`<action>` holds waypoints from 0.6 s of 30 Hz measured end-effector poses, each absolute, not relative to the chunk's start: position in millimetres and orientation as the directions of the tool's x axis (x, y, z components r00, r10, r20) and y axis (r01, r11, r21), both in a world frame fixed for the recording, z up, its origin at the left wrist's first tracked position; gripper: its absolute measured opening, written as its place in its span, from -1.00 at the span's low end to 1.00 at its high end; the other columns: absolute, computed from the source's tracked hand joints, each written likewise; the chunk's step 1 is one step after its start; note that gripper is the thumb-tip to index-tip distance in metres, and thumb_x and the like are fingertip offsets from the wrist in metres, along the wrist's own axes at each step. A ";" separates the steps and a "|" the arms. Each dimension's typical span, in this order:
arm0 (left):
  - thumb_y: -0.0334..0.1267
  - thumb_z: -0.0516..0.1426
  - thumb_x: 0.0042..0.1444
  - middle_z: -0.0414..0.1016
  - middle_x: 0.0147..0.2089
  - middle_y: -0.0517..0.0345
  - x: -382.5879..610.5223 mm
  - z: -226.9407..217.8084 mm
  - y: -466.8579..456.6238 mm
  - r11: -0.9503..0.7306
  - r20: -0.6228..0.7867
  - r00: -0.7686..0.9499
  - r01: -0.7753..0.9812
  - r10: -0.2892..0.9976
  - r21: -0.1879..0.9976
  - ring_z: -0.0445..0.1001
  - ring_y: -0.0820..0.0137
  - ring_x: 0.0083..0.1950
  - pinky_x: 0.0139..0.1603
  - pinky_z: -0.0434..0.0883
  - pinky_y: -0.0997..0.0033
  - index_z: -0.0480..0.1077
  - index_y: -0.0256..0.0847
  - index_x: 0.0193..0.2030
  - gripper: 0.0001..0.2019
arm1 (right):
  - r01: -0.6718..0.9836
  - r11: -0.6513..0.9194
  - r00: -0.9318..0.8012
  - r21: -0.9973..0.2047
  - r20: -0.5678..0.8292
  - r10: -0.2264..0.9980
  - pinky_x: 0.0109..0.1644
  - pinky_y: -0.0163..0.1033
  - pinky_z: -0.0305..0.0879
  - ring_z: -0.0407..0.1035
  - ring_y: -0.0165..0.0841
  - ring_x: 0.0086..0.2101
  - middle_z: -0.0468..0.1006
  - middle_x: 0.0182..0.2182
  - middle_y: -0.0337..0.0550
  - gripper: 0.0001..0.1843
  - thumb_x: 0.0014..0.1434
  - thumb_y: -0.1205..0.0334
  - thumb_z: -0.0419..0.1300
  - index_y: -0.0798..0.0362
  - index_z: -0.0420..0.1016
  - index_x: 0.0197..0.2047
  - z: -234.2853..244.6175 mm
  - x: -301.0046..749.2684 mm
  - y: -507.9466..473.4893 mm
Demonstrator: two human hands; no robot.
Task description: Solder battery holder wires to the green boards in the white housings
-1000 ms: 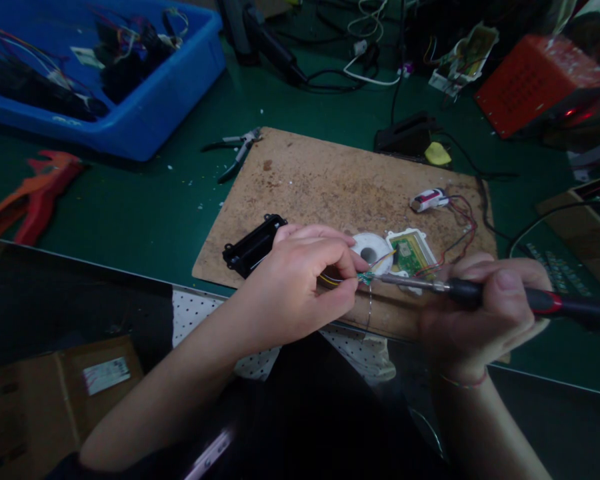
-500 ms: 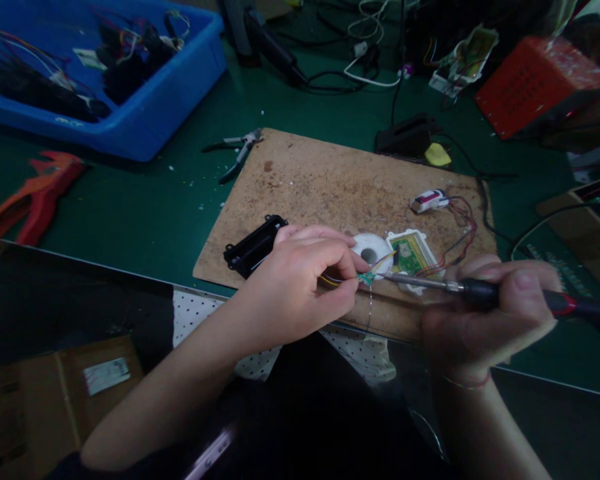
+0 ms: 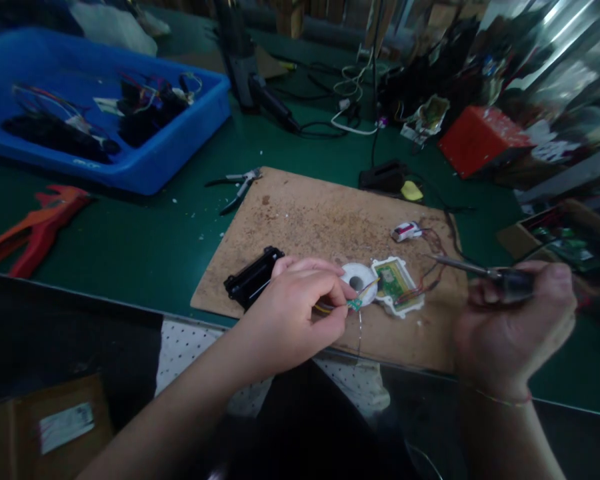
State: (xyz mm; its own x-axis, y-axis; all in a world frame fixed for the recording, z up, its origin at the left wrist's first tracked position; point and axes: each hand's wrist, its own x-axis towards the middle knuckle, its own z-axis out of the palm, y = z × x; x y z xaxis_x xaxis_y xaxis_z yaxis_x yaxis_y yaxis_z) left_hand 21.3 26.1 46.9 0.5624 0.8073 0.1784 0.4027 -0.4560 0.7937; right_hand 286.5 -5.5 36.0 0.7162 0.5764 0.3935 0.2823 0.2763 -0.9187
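Note:
Between thumb and fingertips, my left hand (image 3: 300, 313) pinches a small green circuit board (image 3: 355, 304) with thin wires on it. A strand of solder wire (image 3: 360, 333) hangs below the board. My right hand (image 3: 515, 327) is wrapped round a soldering iron (image 3: 495, 273), its tip pointing left and apart from the board. Just beyond the left fingertips lies a white solder spool (image 3: 366, 275). Beside it is a white-framed module (image 3: 396, 287) with a green board and red and black wires. A black plastic housing (image 3: 253, 277) rests left of my left hand.
A brown work board (image 3: 320, 213) lies on the green table. Cutting pliers (image 3: 237, 187) sit at its far left corner, with red-orange pliers (image 3: 40, 227) and a blue bin (image 3: 145, 163) further left. A wrapped battery (image 3: 407, 231), black iron stand (image 3: 384, 177) and red box (image 3: 480, 140) are right.
The soldering iron has moved away from the small circuit board, to the right, with my right hand. My left hand keeps its pinch. The camera view has tilted up.

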 end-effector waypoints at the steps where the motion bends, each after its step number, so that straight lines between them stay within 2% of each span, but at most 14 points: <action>1: -0.43 0.22 0.16 0.71 -0.07 0.36 22.0 47.3 26.4 -0.442 0.162 0.564 0.406 0.810 0.800 0.54 0.23 0.20 0.29 0.21 0.02 0.43 -0.11 -0.34 -0.88 | 0.310 0.282 0.760 -0.908 0.415 0.499 -0.52 -0.20 -0.02 0.12 -0.44 -0.59 0.21 -0.55 -0.35 -0.69 0.27 -0.07 0.18 -0.06 0.34 -0.38 40.0 302.8 2.0; 3: -0.40 0.20 0.17 0.71 -0.09 0.32 23.2 47.0 27.3 -0.432 0.146 0.574 0.401 0.806 0.808 0.56 0.19 0.16 0.25 0.22 -0.03 0.44 -0.10 -0.33 -0.90 | 0.385 0.247 0.790 -0.889 0.456 0.410 -0.53 -0.20 -0.03 0.13 -0.45 -0.60 0.27 -0.55 -0.35 -0.63 0.16 -0.09 0.32 -0.06 0.30 -0.43 50.8 340.3 23.7; 5: -0.36 0.16 0.21 0.71 -0.09 0.25 24.0 45.2 28.4 -0.446 0.166 0.571 0.394 0.804 0.803 0.57 0.15 0.15 0.22 0.24 -0.06 0.45 -0.09 -0.33 -0.89 | 0.497 0.157 0.769 -0.853 0.517 0.375 -0.48 -0.18 0.05 0.15 -0.42 -0.59 0.29 -0.59 -0.35 -0.59 0.16 -0.13 0.32 -0.06 0.30 -0.45 65.9 379.6 51.0; 7: -0.34 0.12 0.23 0.71 -0.09 0.20 24.3 42.9 29.1 -0.473 0.197 0.570 0.388 0.798 0.791 0.57 0.12 0.16 0.20 0.26 -0.08 0.46 -0.09 -0.32 -0.87 | 0.539 0.116 0.753 -0.834 0.539 0.378 -0.41 -0.15 0.13 0.18 -0.39 -0.56 0.31 -0.60 -0.32 -0.60 0.16 -0.13 0.33 -0.06 0.34 -0.46 81.9 414.2 78.7; 12: -0.34 0.10 0.23 0.71 -0.09 0.18 23.8 40.6 29.0 -0.478 0.189 0.584 0.392 0.790 0.786 0.57 0.08 0.16 0.20 0.30 -0.14 0.46 -0.09 -0.34 -0.85 | 0.621 -0.022 0.690 -0.783 0.533 0.490 -0.16 -0.08 0.31 0.40 -0.23 -0.38 0.50 -0.53 -0.13 -0.65 0.16 -0.10 0.34 -0.02 0.47 -0.43 94.2 447.2 133.3; 18: -0.31 0.11 0.24 0.71 -0.07 0.17 23.8 43.4 28.5 -0.454 0.156 0.587 0.403 0.794 0.794 0.56 0.06 0.18 0.24 0.30 -0.21 0.46 -0.10 -0.34 -0.85 | 0.702 -0.058 0.537 -0.710 0.473 0.699 -0.08 -0.07 0.39 0.51 -0.18 -0.32 0.61 -0.45 -0.05 -0.55 0.19 -0.21 0.27 0.05 0.55 -0.38 64.1 408.5 175.1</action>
